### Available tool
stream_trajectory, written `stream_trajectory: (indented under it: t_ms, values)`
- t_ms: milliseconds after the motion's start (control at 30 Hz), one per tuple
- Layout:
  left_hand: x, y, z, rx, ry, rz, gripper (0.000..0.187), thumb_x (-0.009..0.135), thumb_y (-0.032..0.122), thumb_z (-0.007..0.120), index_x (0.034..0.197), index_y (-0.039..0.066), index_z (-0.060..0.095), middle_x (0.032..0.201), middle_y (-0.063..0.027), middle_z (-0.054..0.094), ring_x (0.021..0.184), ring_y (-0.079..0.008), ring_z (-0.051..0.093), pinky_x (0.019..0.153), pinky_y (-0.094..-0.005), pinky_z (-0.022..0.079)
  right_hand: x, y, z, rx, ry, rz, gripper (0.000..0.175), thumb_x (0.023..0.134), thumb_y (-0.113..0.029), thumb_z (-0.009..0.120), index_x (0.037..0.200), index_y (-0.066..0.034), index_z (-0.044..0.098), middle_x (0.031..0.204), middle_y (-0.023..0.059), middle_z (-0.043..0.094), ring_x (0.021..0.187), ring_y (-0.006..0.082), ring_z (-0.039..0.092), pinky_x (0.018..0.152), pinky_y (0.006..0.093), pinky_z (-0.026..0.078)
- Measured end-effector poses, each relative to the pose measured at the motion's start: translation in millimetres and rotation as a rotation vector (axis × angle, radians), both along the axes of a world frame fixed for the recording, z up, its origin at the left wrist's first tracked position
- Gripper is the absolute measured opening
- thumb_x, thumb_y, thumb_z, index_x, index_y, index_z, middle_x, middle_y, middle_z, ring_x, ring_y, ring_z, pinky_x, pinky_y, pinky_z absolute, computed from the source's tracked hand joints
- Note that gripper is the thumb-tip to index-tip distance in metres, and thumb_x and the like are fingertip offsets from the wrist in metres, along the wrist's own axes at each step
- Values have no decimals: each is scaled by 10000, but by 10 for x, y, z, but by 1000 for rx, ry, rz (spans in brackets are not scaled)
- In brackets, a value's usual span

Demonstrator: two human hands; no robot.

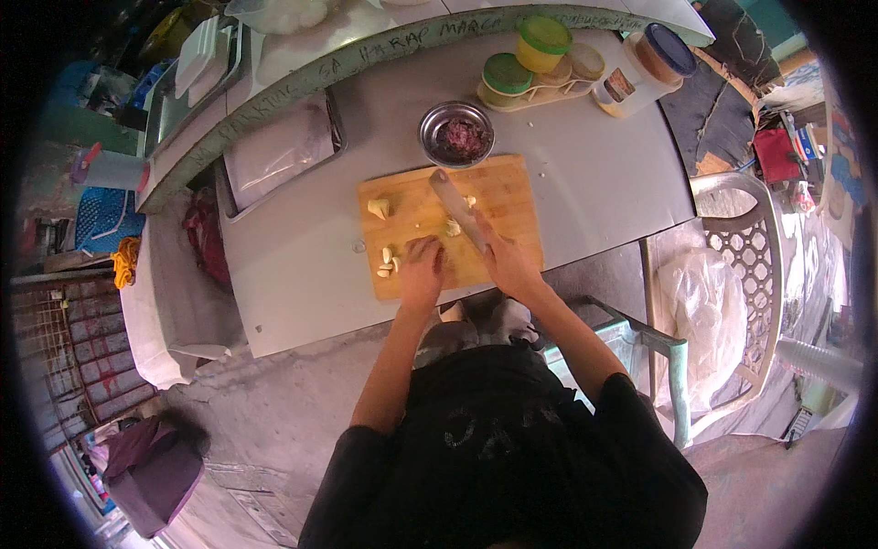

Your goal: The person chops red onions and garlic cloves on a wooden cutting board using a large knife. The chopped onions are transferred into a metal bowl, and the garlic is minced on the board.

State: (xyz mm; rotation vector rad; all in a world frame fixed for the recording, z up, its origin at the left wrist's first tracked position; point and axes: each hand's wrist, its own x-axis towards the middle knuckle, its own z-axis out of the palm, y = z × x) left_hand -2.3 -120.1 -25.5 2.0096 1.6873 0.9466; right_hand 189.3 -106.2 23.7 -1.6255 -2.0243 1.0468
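A wooden cutting board [483, 178] lies before me on the grey table. My right hand [509, 261] grips a broad-bladed knife [455, 204], which slants up and left over the board. My left hand [420, 266] is low on the board with its fingers curled down; whether anything is under them is hidden. Just left of it sit several peeled garlic cloves [386, 255]. Part of a garlic bulb [378, 208] rests at the board's upper left. More garlic pieces [453, 227] lie beside the blade. Beyond the board's far edge stands a steel bowl [426, 141] with reddish chopped food [464, 139].
A rack [549, 96] of lidded jars and a blue-lidded container [641, 68] stand at the far right. Far left is a plastic-covered metal tray [281, 151]. A raised ledge [384, 51] bounds the back. A plastic chair [765, 274] holding a clear bag [703, 322] is at right.
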Motion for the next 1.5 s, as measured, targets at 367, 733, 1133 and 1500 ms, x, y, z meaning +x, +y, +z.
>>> stream_trajectory:
  t_ms: [367, 733, 1133, 1500]
  values:
    - [-646, 102, 211, -249, 219, 252, 151, 780, 79, 662, 929, 54, 649, 901, -136, 639, 861, -338, 610, 763, -463, 462, 61, -166, -121, -50, -77, 132, 709, 887, -95, 462, 1523, -199, 166, 917, 277, 638, 796, 446, 630, 715, 536, 493]
    - [-247, 359, 126, -138, 21, 99, 145, 788, 75, 644, 927, 36, 628, 899, -142, 631, 861, -337, 602, 770, -441, 474, 299, -193, 41, -68, -81, 39, 649, 913, -96, 433, 1515, -177, 204, 841, 283, 627, 760, 470, 608, 715, 552, 470]
    - [48, 196, -53, -8, 21, -24, 210, 767, 9, 619, 967, 35, 676, 967, -131, 621, 968, -337, 583, 827, -438, 484, 90, -185, 143, 5, -345, 138, 759, 863, -58, 440, 1525, -314, 173, 953, 237, 622, 768, 436, 652, 704, 530, 526]
    - [-40, 246, -58, -110, -32, -99, 252, 674, -47, 593, 914, 10, 645, 949, -150, 612, 937, -356, 573, 819, -444, 483, 15, -271, 226, 56, -486, 257, 756, 892, -103, 459, 1530, -314, 112, 973, 185, 612, 713, 373, 678, 661, 484, 562]
